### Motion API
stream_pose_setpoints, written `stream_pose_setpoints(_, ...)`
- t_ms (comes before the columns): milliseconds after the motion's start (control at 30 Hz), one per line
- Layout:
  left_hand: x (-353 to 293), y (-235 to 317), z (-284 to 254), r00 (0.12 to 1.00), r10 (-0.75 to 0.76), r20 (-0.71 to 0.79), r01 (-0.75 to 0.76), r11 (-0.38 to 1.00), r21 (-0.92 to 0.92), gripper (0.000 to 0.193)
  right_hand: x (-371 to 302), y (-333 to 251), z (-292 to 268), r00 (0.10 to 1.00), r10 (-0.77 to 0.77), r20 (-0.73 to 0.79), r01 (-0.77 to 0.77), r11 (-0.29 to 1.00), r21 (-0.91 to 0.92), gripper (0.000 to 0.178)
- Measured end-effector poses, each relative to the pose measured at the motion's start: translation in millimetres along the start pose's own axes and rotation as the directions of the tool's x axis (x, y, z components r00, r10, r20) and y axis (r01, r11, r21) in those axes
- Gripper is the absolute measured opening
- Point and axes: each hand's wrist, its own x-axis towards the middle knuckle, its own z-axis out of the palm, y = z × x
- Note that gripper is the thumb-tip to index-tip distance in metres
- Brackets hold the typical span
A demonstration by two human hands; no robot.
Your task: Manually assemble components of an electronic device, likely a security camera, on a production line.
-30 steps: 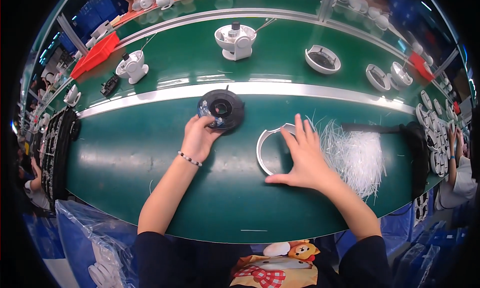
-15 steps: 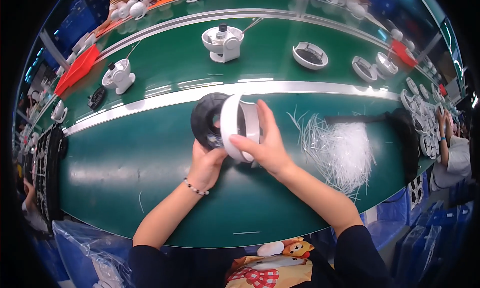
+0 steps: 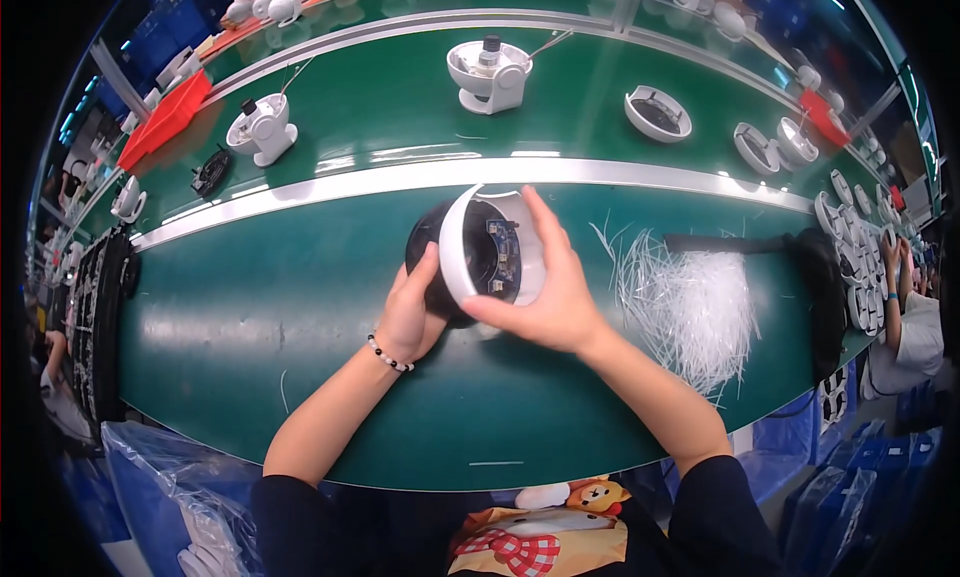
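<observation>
Over the middle of the green worktop, a white round shell [image 3: 457, 249] is gripped at its rim by my right hand [image 3: 548, 295], thumb in front and fingers at the far edge. My left hand [image 3: 408, 312] holds a black round part [image 3: 424, 239] from the near left side, its thumb laid along it. The black part sits close against the shell's left side, partly hidden behind it. A blue circuit board [image 3: 503, 257] with small connectors shows inside the shell's opening. Whether the two parts are joined cannot be seen.
A heap of thin white strips [image 3: 705, 317] lies right of my hands, beside a black strap-like object [image 3: 730, 244]. Beyond the pale rail [image 3: 500, 172], white camera-like units [image 3: 492, 77] and an open shell [image 3: 658, 114] stand on a green surface. Black trays [image 3: 88, 327] line the left.
The black part has gone from beside the shell to close behind it, and the shell has turned so its circuit board shows. Units beyond the rail have shifted right.
</observation>
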Motion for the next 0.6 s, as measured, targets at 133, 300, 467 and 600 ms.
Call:
stream_pose_setpoints(133,-8.4,10.3,-4.7,0.978,-0.085,0.191,0.14,0.945,-0.295,0.064,3.4,-7.4,19.1,1.0,-0.015,-0.009,0.016,0.999,0.051,0.106)
stream_pose_setpoints(300,-4.9,25.4,-30.2,0.953,-0.212,0.216,0.272,0.913,-0.303,0.076,6.8,-19.2,28.7,0.958,-0.23,0.172,0.236,0.972,-0.013,0.112)
stream_pose_setpoints(467,-8.5,34.2,-36.2,0.968,-0.198,0.155,0.236,0.925,-0.296,0.058,8.6,-23.1,39.5,0.981,-0.157,0.113,0.16,0.987,-0.011,0.11)
stream_pose_setpoints(600,-14.5,36.8,-36.9,0.975,-0.12,0.189,0.167,0.952,-0.256,0.057,3.0,-31.0,59.6,0.99,-0.135,0.045,0.138,0.989,-0.055,0.108)
